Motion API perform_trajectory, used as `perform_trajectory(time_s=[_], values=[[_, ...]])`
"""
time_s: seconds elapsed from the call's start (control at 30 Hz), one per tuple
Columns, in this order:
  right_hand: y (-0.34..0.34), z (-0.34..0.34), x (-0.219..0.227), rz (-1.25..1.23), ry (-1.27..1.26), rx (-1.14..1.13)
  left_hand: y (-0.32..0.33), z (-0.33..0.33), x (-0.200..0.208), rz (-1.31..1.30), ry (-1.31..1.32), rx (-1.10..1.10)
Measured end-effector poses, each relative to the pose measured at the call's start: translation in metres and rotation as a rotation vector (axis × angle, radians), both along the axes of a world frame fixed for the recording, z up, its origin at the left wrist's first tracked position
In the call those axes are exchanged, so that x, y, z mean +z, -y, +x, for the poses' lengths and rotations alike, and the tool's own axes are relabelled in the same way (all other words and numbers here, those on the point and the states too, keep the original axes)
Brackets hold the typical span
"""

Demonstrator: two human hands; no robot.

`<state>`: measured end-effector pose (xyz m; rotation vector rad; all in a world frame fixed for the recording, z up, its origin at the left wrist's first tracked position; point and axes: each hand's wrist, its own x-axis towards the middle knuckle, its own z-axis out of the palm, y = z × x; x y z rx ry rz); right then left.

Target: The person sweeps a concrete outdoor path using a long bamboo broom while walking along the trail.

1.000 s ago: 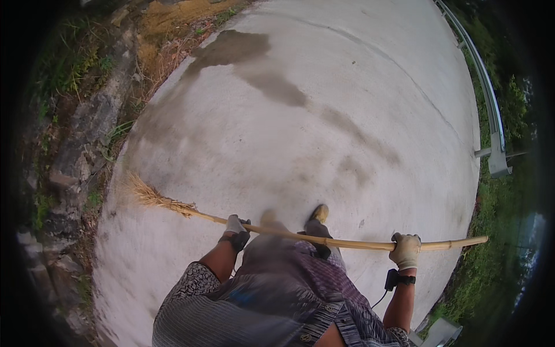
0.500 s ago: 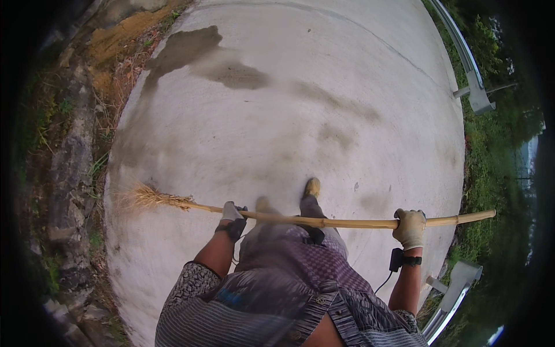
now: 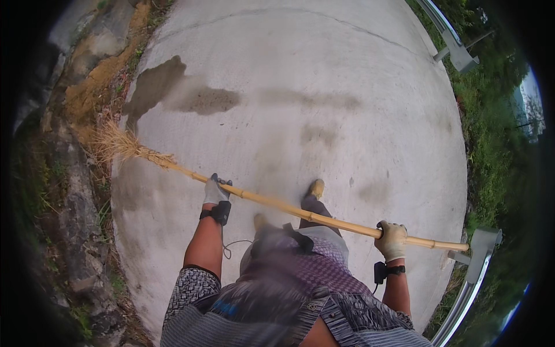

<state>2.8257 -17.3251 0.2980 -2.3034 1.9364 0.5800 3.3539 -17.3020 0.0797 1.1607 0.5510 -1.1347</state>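
A long bamboo-handled broom point(image 3: 277, 202) lies slantwise across the front of my body. Its straw head point(image 3: 130, 146) is at the left, over the road's edge beside the bank. My left hand point(image 3: 216, 191), in a light glove with dark fingertips, is closed round the handle not far from the straw. Farther along, my right hand point(image 3: 392, 240), gloved in cream, grips the handle close to its bare end. Black straps with small boxes sit on both wrists, and a thin cable hangs by the left one.
Pale concrete road point(image 3: 277, 52) stretches ahead, with dark damp patches point(image 3: 208, 100) at the left. A rocky earth bank point(image 3: 81, 191) borders it on the left. Metal guardrail pieces point(image 3: 483, 254) and green growth line the right edge, near the handle's end.
The broom has tilted: its straw head has swung forward to the bank's edge, while the handle end has dropped toward me. My left hand moved forward and left, my right slightly back.
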Motion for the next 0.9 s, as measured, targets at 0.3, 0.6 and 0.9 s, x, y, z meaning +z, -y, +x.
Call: perform_trajectory(time_s=[0.3,0.6,0.9], values=[[0.129,-0.083,-0.022,0.131,0.094,0.117,0.005,-0.080,-0.030,0.281,0.062,0.131],[0.319,-0.101,0.031,0.053,-0.019,0.395,0.037,-0.184,-0.027,0.398,-0.274,0.320],[0.432,-0.028,0.074,-0.153,0.010,0.542,0.120,-0.172,-0.046,0.252,-0.203,-0.006]])
